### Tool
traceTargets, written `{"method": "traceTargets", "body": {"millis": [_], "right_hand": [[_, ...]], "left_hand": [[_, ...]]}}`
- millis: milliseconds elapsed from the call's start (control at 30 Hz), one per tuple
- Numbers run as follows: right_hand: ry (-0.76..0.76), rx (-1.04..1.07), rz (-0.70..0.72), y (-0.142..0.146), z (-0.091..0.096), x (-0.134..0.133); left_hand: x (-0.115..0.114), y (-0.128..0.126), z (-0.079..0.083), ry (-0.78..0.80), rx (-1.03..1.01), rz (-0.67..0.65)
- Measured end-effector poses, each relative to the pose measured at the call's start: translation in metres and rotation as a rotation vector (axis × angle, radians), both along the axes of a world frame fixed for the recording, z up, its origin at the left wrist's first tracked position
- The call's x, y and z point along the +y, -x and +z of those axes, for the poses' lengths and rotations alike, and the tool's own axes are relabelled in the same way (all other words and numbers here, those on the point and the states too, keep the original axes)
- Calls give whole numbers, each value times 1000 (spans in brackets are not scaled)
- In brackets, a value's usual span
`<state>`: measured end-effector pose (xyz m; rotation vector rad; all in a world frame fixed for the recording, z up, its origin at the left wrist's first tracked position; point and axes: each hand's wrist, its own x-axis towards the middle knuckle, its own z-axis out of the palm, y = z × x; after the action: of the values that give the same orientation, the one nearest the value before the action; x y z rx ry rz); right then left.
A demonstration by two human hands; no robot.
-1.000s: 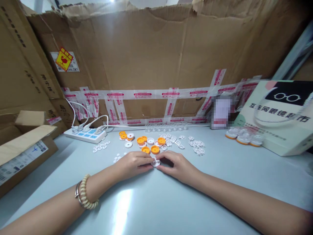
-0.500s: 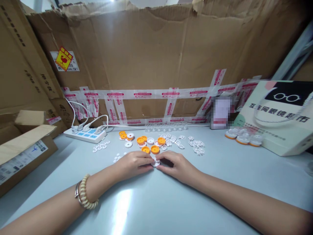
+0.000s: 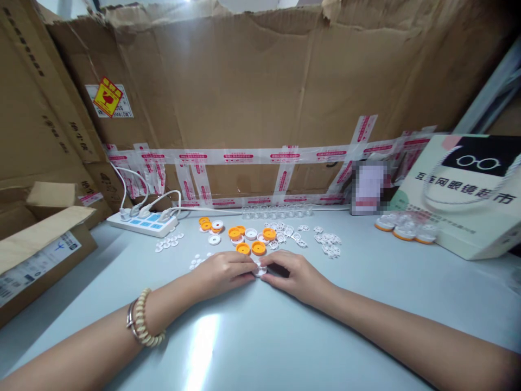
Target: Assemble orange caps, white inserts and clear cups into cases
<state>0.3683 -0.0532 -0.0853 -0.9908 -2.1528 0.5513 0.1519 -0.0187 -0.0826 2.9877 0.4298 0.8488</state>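
Observation:
Between my two hands sits a small round white plastic part [image 3: 259, 270], low over the table and partly covered by fingertips. My left hand [image 3: 226, 272] grips its left side, thumb and fingers closed on the edge. From the right, my right hand [image 3: 293, 274] pinches the same part between thumb and forefinger. Just beyond the fingers lie orange round caps [image 3: 258, 248] and white round caps [image 3: 251, 234]. Thin white cut-out pieces [image 3: 331, 244] are scattered to the right of them. Small white discs [image 3: 197, 262] rest beside my left hand.
A white power strip [image 3: 142, 223] with plugged cables stands at back left, near small white knobs [image 3: 170, 243]. Clear round pieces [image 3: 277, 212] line the back. Orange-based clear domes [image 3: 405, 228] sit by a paper bag [image 3: 459, 217]. An open carton [image 3: 44, 266] flanks the left.
Both hands stay on the white part with barely any movement. The whole view has shifted very slightly.

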Motion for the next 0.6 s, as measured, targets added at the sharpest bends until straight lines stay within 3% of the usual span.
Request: {"method": "traceTargets", "body": {"millis": [600], "right_hand": [[-76, -50, 22, 0, -4, 2]], "left_hand": [[-7, -6, 9, -5, 136, 51]]}}
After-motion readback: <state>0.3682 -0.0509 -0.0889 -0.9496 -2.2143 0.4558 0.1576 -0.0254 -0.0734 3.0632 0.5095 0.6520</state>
